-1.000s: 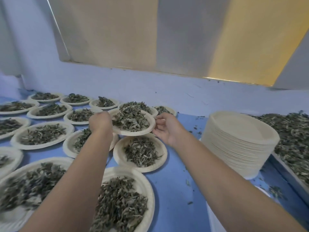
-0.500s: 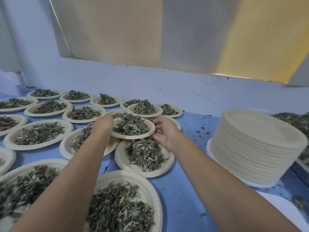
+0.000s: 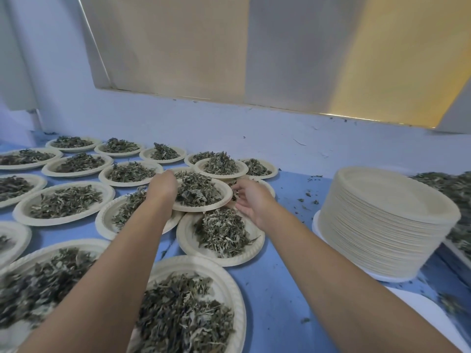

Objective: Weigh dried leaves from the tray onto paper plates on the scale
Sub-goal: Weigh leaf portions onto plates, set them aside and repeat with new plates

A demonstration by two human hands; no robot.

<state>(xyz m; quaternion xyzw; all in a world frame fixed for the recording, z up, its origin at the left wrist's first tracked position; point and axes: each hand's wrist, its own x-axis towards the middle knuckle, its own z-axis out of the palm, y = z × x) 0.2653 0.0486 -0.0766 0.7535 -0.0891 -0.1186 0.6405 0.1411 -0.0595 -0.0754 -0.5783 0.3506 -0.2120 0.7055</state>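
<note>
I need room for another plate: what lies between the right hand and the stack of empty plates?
Head view: bare blue table with scattered leaf crumbs.

Your round cream paper plates [image 3: 188, 240], faintly ribbed at the rim, carry dull grey-green dried leaves [image 3: 224, 233] flecked paler. Under them you see a plain light-blue tabletop [image 3: 275, 289]. The tall stack of bare plates [image 3: 382, 225] is the same cream; the flat panel [image 3: 280, 47] behind shades beige to yellow.
</note>
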